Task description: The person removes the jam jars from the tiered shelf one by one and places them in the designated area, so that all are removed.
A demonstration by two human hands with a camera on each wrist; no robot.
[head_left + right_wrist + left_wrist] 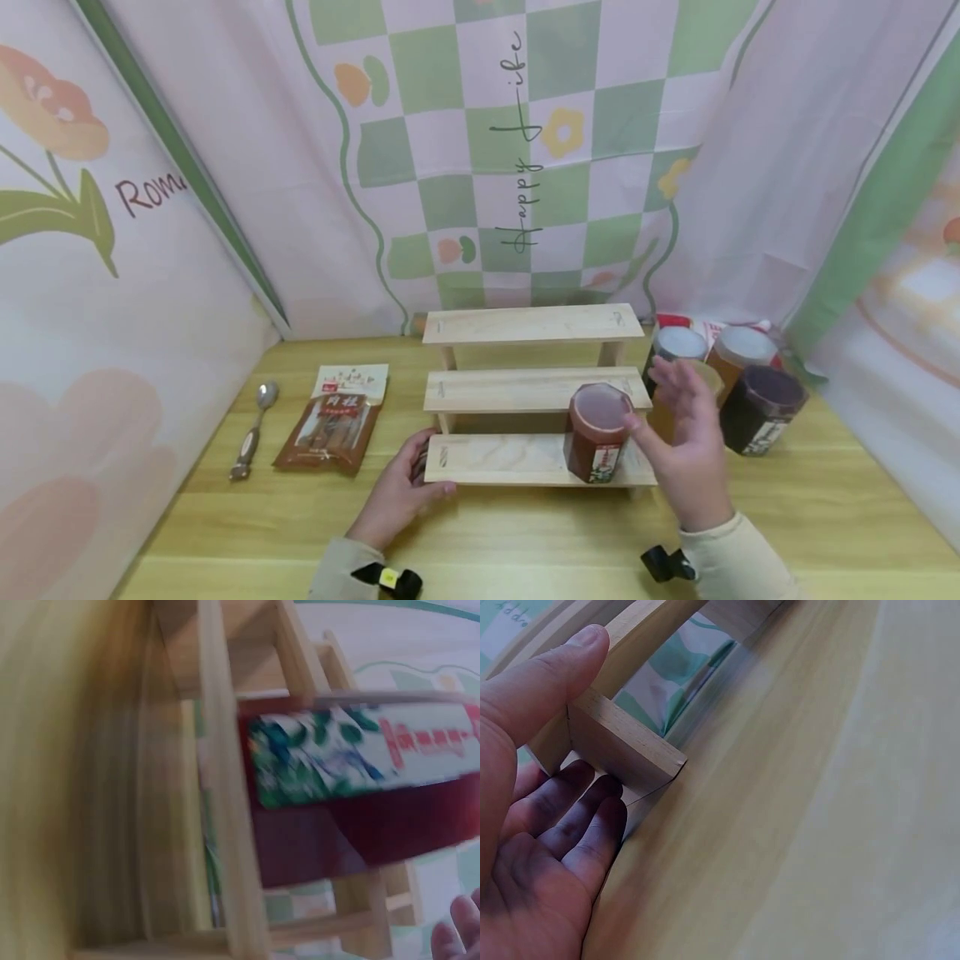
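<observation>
A three-tiered wooden step shelf (495, 460) stands on the table. My left hand (397, 498) grips the left end of its lowest tier. In the left wrist view, the thumb lies over the board (626, 742) and the fingers curl beneath its end. Toward the right of that tier stands an upright faceted jar (592, 437) with reddish-brown contents and a pale lid; its colourful label (322, 757) fills much of the right wrist view. My right hand (692, 467) is just right of this jar, fingers spread and raised, its thumb close to the jar's edge; contact is unclear.
Right of the shelf stand several more jars, including a dark one (761, 408) and an amber one (742, 354), partly behind my right hand. A red-and-white package (675, 321) lies behind them. At left are a brown packet (330, 421) and a spoon (255, 429). Curtains enclose the table.
</observation>
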